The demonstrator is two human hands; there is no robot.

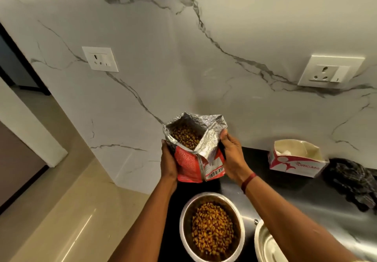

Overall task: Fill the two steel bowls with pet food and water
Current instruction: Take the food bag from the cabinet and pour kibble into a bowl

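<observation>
I hold a red pet food bag (188, 165) upright above the black counter, its foil mouth open and brown kibble showing inside. My left hand (168, 162) grips its left side and my right hand (234, 155) grips its right side. Below the bag, a steel bowl (184, 219) sits on the counter with a heap of brown kibble in it. To its right a second steel bowl (264, 243) is partly hidden by my right forearm; what shows of its inside holds no kibble.
An open white and red carton (295, 162) stands at the back right of the black counter (306, 192), with a crumpled black bag (353, 182) beside it. Two wall sockets (100, 58) (330, 71) sit in the marble backsplash. The counter ends at the left; beige floor lies below.
</observation>
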